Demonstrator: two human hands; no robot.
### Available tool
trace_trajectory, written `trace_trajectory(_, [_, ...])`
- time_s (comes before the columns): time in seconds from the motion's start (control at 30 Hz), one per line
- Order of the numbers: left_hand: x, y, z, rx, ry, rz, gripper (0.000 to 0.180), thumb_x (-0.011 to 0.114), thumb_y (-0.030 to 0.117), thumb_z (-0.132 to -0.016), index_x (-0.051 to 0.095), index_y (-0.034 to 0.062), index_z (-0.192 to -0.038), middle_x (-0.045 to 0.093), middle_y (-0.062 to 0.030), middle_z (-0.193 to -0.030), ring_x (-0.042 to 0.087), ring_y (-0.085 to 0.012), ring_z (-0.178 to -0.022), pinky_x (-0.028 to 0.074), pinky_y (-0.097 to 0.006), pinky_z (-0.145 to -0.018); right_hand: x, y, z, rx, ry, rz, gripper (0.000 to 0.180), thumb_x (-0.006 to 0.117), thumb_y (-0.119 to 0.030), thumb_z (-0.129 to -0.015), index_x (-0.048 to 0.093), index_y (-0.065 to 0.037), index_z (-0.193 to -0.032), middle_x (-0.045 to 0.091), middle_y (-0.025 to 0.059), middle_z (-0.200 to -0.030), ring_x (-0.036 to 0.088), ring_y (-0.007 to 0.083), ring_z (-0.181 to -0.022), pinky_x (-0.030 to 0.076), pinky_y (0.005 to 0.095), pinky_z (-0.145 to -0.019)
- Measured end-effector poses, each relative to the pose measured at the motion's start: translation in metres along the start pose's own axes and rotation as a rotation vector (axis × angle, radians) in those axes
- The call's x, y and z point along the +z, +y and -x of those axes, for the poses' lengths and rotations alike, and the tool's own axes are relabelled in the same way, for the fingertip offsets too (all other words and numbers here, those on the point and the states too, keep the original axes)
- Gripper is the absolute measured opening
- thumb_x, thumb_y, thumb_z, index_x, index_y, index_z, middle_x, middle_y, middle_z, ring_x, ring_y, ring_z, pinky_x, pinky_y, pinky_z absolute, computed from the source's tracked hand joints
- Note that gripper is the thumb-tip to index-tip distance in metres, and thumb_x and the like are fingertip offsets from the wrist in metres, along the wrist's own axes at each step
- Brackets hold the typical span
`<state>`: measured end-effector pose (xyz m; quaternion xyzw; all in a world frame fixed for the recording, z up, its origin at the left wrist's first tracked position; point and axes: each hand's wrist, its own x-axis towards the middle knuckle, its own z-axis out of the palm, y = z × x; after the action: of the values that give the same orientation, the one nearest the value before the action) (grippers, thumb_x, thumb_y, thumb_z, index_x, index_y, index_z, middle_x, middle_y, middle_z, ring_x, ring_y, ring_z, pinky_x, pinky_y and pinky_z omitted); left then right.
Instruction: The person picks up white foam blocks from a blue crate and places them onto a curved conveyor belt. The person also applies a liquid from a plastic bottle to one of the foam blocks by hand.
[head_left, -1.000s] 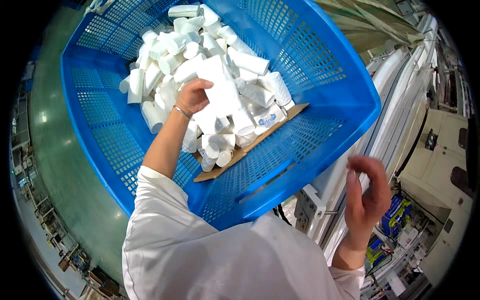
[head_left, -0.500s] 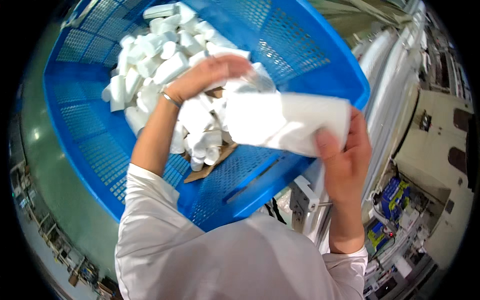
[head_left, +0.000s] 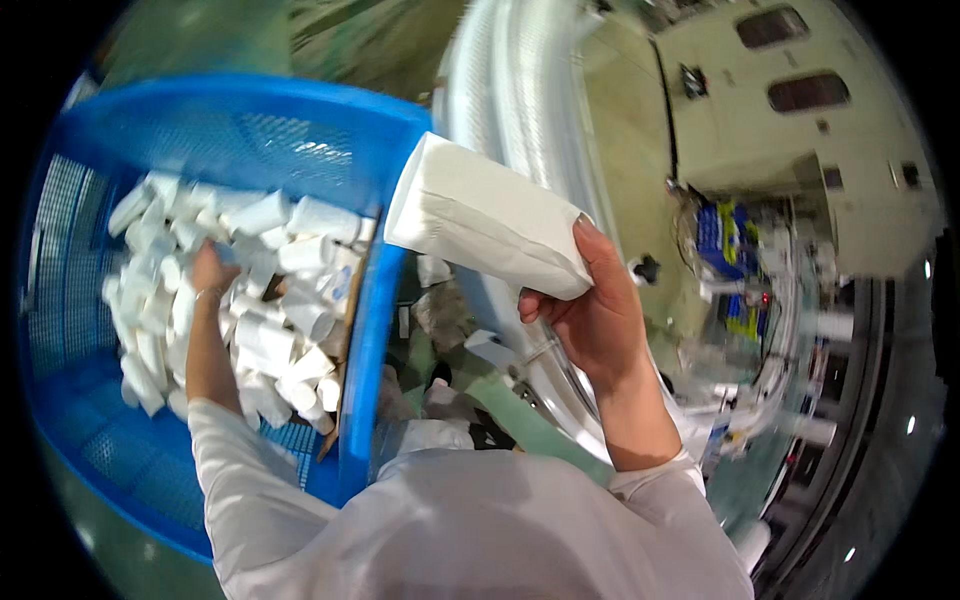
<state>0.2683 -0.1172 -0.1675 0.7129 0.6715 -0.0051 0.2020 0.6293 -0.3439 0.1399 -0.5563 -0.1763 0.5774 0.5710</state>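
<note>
White roll, its end clamped between thumb and fingers of the right hand, seemingly for steadiness, overhangs the blue basket's far right corner; well apart, the left hand dips among piled rolls, grasp unclear.

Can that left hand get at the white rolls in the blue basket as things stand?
Probably yes: the left hand is down among the white rolls, and the open top of the blue basket leaves the way free. The right hand holds a white pack clear of them.
</note>
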Motion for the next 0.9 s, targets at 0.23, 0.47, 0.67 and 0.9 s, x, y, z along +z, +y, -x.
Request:
trace_trajectory(0.23, [-0.066, -0.021, 0.024, -0.183, 0.121, 1.468, 0.046, 0.064, 0.03, -0.074, 0.048, 0.0039, -0.109, 0.052, -0.0099, -0.109, 0.051, -0.02, -0.101, 0.042, -0.034, -0.084, -0.13, 0.018, 0.091, -0.142, 0.454, -0.105, 0.046, 0.051, -0.039, -0.082, 0.043, -0.004, -0.111, 0.056, 0.0084, -0.089, 0.054, 0.0159, -0.067, 0.046, 0.0282, -0.05])
trace_trajectory(0.47, [-0.191, 0.124, 0.17, 0.25, -0.103, 1.894, 0.037, 0.052, 0.03, -0.083, 0.048, 0.0054, -0.11, 0.049, -0.014, -0.115, 0.044, -0.0258, -0.111, 0.035, -0.04, -0.094, -0.244, 0.073, 0.226, -0.19, 0.766, 0.318, 0.044, 0.053, -0.026, -0.081, 0.04, -0.009, -0.12, 0.053, 0.009, -0.099, 0.053, 0.0154, -0.084, 0.047, 0.0265, -0.058])
trace_trajectory(0.67, [-0.19, 0.262, 0.279, 0.533, -0.447, 1.751, 0.048, 0.053, 0.035, -0.079, 0.046, 0.0004, -0.112, 0.051, -0.0178, -0.112, 0.048, -0.028, -0.106, 0.037, -0.039, -0.093, -0.304, 0.147, 0.246, -0.209, 0.797, 1.394, 0.051, 0.052, -0.027, -0.082, 0.038, 0.001, -0.122, 0.047, 0.0183, -0.114, 0.05, 0.0218, -0.096, 0.043, 0.0304, -0.079])
trace_trajectory(0.9, [-0.125, 0.321, 0.385, 0.604, -0.622, 1.63, 0.051, 0.055, 0.033, -0.076, 0.041, 0.0052, -0.116, 0.052, -0.0138, -0.109, 0.051, -0.0253, -0.103, 0.041, -0.037, -0.088, -0.172, 0.067, 0.223, -0.544, 0.013, 0.539, 0.062, 0.065, -0.012, -0.07, 0.035, -0.004, -0.124, 0.047, 0.0111, -0.116, 0.05, 0.0206, -0.098, 0.041, 0.0314, -0.083])
